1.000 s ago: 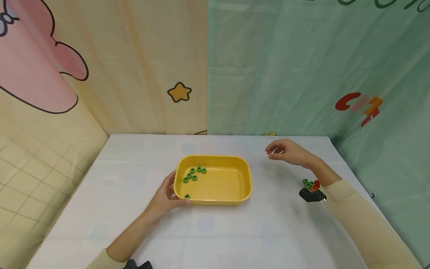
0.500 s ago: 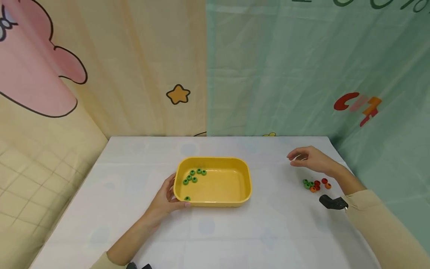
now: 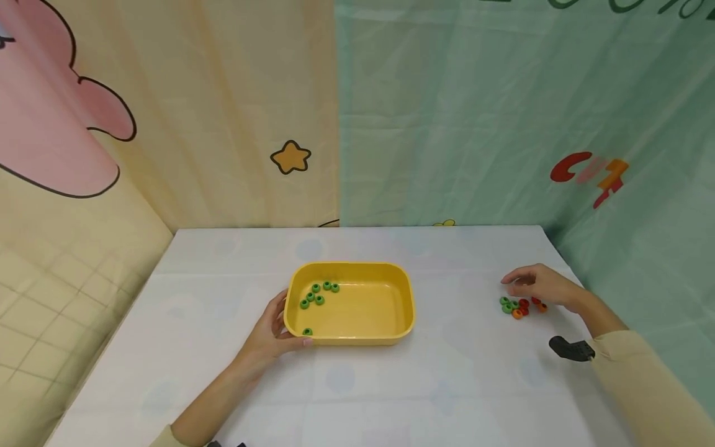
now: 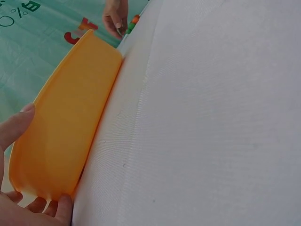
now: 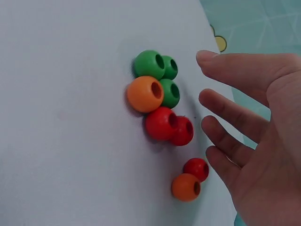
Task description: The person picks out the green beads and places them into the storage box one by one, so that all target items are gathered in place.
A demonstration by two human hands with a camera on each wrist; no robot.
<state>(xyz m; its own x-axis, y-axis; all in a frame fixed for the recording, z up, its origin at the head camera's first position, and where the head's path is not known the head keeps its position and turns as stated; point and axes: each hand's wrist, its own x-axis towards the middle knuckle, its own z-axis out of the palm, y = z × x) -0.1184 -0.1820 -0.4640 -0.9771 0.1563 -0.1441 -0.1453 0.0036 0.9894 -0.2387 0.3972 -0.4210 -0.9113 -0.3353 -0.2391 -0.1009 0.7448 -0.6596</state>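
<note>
My left hand [image 3: 261, 340] grips the left end of a yellow plastic tray [image 3: 365, 309], thumb at its front rim and fingers round its side. Inside the tray, toward its left, lie several green beads [image 3: 319, 300]. At the right of the table my right hand [image 3: 540, 284] hovers just above a loose group of beads, fingers gently bent and holding nothing. In the right wrist view the group shows green beads [image 5: 148, 65], two red beads [image 5: 159, 125] touching an orange bead [image 5: 139, 94], and a separate red bead [image 5: 194, 168] beside another orange bead [image 5: 183, 187].
A white cloth covers the table [image 3: 447, 366]. Patterned curtains [image 3: 441, 112] stand behind it and at both sides. A black wrist-camera mount [image 3: 571, 349] juts from the right sleeve, near the table surface.
My right hand has moved right and down from beside the tray to the loose beads. The left hand stays on the tray, and the beads in it lie as before.
</note>
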